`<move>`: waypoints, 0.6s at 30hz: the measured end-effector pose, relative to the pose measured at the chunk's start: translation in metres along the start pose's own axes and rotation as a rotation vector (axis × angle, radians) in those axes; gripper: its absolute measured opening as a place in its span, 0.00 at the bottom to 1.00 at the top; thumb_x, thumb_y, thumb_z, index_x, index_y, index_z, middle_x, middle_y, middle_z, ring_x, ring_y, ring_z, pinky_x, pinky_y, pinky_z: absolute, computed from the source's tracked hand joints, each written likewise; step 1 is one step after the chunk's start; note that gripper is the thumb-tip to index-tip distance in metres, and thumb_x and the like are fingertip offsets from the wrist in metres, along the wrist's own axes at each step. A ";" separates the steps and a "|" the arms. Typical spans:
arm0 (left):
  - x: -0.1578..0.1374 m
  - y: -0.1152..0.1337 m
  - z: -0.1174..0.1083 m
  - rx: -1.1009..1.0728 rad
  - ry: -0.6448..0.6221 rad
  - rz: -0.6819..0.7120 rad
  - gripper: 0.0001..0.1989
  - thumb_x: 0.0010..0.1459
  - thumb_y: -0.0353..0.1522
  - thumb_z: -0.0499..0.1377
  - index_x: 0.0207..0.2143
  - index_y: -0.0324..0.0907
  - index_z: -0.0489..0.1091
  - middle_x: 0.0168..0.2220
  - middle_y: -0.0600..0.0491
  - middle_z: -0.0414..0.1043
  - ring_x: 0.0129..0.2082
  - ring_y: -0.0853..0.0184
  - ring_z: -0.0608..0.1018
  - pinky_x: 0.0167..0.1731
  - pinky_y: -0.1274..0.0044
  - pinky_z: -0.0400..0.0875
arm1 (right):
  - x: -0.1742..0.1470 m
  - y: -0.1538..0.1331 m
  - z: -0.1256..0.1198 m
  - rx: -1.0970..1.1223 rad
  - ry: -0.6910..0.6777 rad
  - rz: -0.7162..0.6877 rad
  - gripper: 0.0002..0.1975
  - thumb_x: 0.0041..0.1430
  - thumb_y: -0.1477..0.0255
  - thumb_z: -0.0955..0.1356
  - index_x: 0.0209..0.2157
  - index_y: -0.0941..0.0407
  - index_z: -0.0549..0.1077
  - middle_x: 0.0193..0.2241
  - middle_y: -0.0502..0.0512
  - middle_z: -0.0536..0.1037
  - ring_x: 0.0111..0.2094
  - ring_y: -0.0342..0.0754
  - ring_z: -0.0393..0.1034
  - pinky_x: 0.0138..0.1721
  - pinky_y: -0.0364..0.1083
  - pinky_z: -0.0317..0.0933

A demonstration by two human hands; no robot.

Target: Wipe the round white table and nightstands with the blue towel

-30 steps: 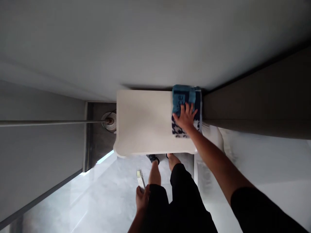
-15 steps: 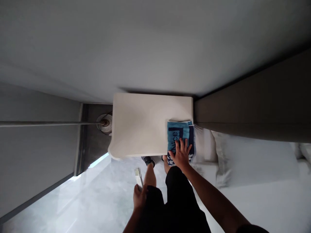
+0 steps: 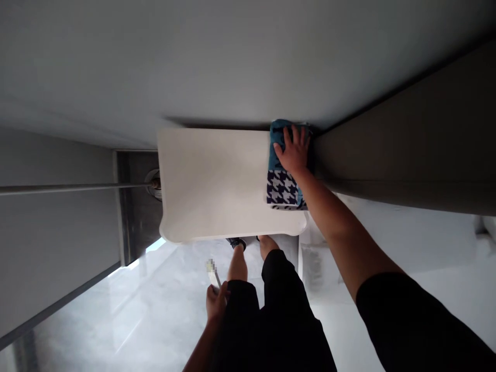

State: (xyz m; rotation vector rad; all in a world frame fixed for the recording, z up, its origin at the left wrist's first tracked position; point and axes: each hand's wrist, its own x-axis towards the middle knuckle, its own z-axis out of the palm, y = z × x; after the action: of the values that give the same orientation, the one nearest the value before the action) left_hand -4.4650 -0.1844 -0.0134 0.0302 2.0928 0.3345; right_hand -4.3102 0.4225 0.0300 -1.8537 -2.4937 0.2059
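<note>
Under my right hand (image 3: pixel 294 152) lies a folded blue towel (image 3: pixel 282 187) with dark lettering and a dark-and-white houndstooth band. My fingers are spread flat over its far part, and the towel rests along the right side of a cream tabletop (image 3: pixel 213 181), up against the wall. Low in front of my left leg, my left hand (image 3: pixel 217 300) is closed around a slim white object (image 3: pixel 214 278). Its upper end is pixelated, so I cannot tell its kind.
A grey wall (image 3: pixel 217 62) runs behind the table. To the right stands a dark brown panel (image 3: pixel 418 129), with pale bedding (image 3: pixel 406 240) below it. A thin metal pole (image 3: pixel 77 188) on a round base is at the left, by a shiny pale floor (image 3: pixel 93 310).
My right hand has moved the towel away from the table's near edge to the far right corner at the wall. My left hand still holds the white object.
</note>
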 end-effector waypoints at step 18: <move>0.008 -0.008 0.004 -0.036 -0.039 0.037 0.29 0.51 0.63 0.63 0.35 0.52 0.59 0.27 0.46 0.81 0.29 0.51 0.84 0.32 0.64 0.77 | -0.179 0.038 0.032 0.014 -0.053 -0.025 0.45 0.76 0.46 0.65 0.81 0.59 0.60 0.83 0.70 0.51 0.84 0.75 0.36 0.81 0.75 0.43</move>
State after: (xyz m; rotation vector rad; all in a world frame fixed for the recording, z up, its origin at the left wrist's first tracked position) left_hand -4.4645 -0.1902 -0.0238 0.0539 2.0497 0.3905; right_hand -4.2248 0.2594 0.0040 -1.8346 -2.5412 0.2749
